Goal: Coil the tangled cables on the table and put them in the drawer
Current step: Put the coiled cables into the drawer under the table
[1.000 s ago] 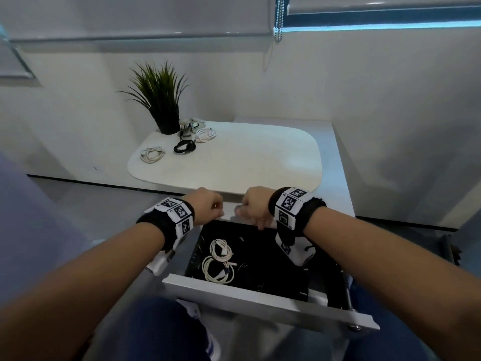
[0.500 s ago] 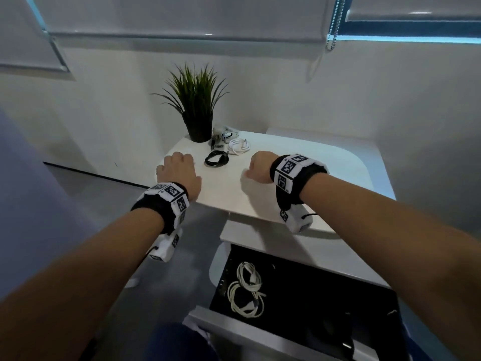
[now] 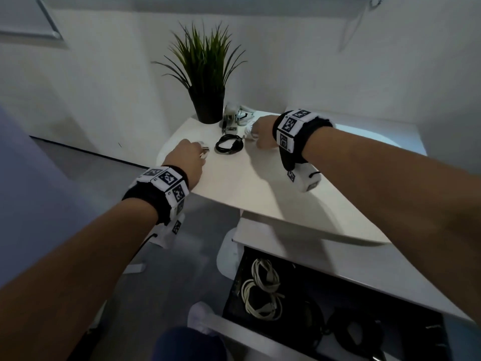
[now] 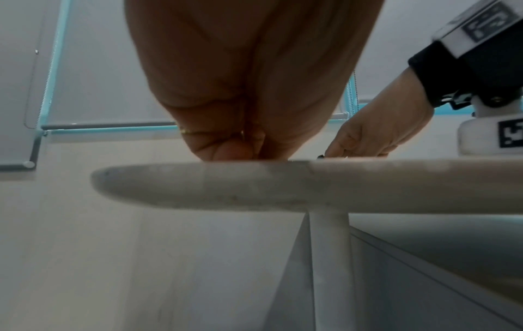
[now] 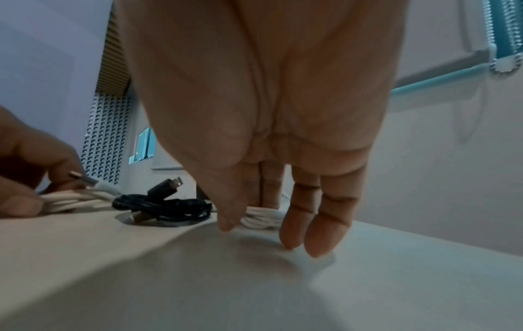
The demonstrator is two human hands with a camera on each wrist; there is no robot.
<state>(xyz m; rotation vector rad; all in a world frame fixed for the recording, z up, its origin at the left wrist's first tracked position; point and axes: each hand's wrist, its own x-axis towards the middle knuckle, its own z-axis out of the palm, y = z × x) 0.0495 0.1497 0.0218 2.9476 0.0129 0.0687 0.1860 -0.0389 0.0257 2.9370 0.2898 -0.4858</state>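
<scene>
On the white table [image 3: 260, 183] lie three coiled cables. My left hand [image 3: 187, 157] grips a white coil [image 5: 76, 199] at the table's left edge, and its metal USB plug [image 3: 205, 149] sticks out past my fingers. A black coil [image 3: 229, 144] lies between my hands, untouched. My right hand [image 3: 260, 134] reaches down on a second white coil [image 5: 263, 217]; the thumb is in front of it, two fingers are behind it, and the other fingertips [image 5: 311, 241] touch the table. Below, the open black drawer [image 3: 299, 280] holds coiled white cables [image 3: 260, 290] and dark ones [image 3: 351, 332].
A potted plant [image 3: 205, 74] stands at the table's back edge, with a small white and grey device [image 3: 236, 117] beside it. The wall is right behind. The drawer front [image 3: 234, 332] juts toward my knee. The table leg [image 4: 328, 257] shows beneath the tabletop.
Both hands rose from the drawer's back edge to the tabletop and moved forward. The left has closed on the white coil, and the right has come down on the other white coil.
</scene>
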